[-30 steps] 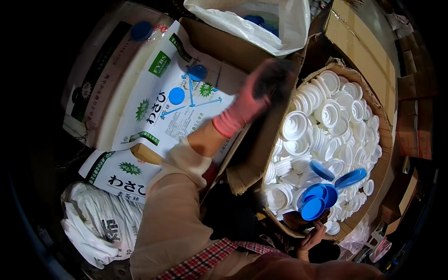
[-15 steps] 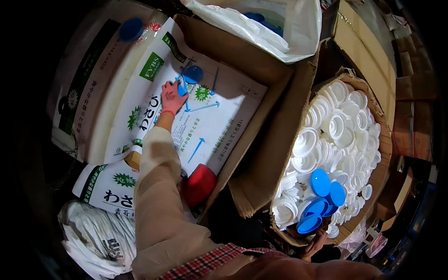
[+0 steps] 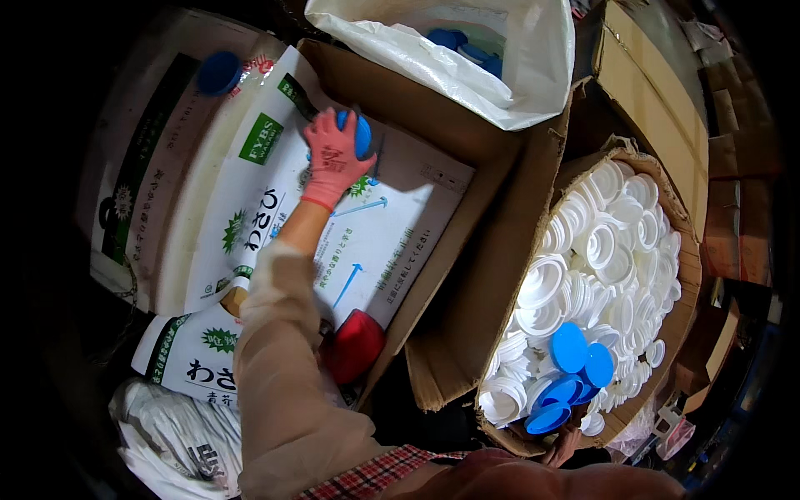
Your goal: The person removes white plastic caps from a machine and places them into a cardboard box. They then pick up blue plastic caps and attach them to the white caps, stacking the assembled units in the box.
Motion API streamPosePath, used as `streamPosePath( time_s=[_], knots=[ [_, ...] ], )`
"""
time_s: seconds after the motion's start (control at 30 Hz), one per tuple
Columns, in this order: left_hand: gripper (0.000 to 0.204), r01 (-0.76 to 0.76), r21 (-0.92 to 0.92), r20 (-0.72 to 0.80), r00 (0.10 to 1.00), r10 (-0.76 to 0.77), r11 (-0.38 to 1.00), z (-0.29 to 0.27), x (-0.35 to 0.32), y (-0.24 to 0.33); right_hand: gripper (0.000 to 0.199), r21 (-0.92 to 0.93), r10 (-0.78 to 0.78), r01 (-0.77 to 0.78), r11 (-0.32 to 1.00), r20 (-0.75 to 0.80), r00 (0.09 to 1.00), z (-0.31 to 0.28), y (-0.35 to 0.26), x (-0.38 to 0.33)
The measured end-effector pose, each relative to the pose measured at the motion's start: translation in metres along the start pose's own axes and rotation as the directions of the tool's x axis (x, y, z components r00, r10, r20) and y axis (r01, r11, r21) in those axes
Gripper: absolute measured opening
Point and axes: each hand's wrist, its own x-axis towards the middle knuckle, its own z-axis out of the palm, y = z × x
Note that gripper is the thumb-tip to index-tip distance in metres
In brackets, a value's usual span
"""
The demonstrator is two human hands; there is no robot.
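Observation:
My left hand (image 3: 336, 158), in a pink glove, is closed round the edge of a round blue lid (image 3: 358, 135) over the white printed carton sheet (image 3: 400, 242) lining a cardboard box. Near it lie thin blue plastic strips, one (image 3: 348, 285) with a crossbar at its end. My bare right hand (image 3: 563, 445) is at the lower edge of another cardboard box, touching or just below several blue lids (image 3: 569, 347). Its fingers are partly hidden there, so its grip does not show. Under the blue lids lies a heap of white plastic lids (image 3: 600, 242).
A white sack (image 3: 500, 100) with blue lids inside stands at the back. A red object (image 3: 357, 346) lies at the near end of the lined box. Another blue lid (image 3: 219, 73) rests on the carton at far left. A white plastic bag (image 3: 171, 437) is at lower left.
My left hand has moved up and right from among the blue strips and now grips the round blue lid. The right hand and its lids keep their place; the view has shifted slightly.

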Motion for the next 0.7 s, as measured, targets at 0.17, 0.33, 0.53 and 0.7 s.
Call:
streamPosePath(
  time_s=[0.17, 0.33, 0.53, 0.7],
  knots=[
    [0.077, 0.263, 0.091, -0.419, 0.885, -0.203, 0.96, -0.133, 0.077, -0.09, 0.03, -0.007, -0.076, 0.076, 0.997, -0.016, 0.997, 0.0, -0.014, 0.006],
    [0.086, 0.287, 0.31, 0.02, 0.951, -0.308, 0.907, -0.082, 0.12, -0.202, 0.038, -0.02, -0.143, 0.143, 0.99, -0.026, 0.989, 0.001, 0.003, 0.002],
    [0.069, -0.067, -0.807, -0.041, 0.998, 0.057, 0.587, -0.173, 0.035, -0.05, 0.027, -0.059, -0.09, 0.087, 0.994, -0.052, 0.995, -0.006, 0.002, 0.003],
    [0.074, -0.294, -0.942, -0.147, 0.794, 0.59, 0.16, -0.304, -0.084, 0.16, 0.029, 0.148, -0.05, 0.067, 0.987, -0.121, 0.991, -0.017, -0.002, 0.0]
  ],
)
